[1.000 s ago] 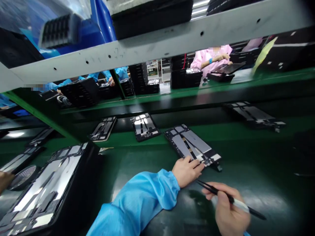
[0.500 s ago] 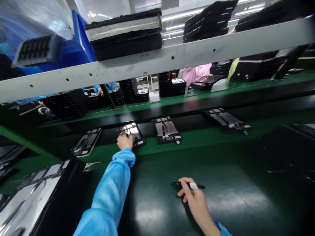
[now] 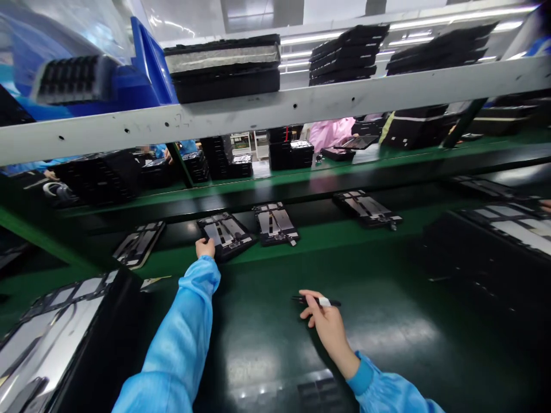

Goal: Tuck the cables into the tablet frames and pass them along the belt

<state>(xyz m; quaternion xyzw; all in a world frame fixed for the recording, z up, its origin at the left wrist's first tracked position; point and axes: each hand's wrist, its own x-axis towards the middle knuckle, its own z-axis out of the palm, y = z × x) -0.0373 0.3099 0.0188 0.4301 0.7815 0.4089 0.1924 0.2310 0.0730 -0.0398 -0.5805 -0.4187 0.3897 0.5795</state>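
Observation:
My left hand, arm stretched out in a blue sleeve, grips the near corner of an open tablet chassis lying on the dark conveyor belt. My right hand rests on the green mat in front of me and pinches black tweezers that point left. More open tablet chassis lie along the belt: one right beside the held one, one further right and one to the left.
A black tray with a tablet chassis stands at my near left, and another dark tray at the right. A grey shelf rail overhead carries stacked black trays. Other people in blue and pink coats work beyond the belt.
My left hand let go of the chassis in front of me, reached far out to the belt and took hold of another chassis, drawing it nearer. The right hand drew back with the tweezers.

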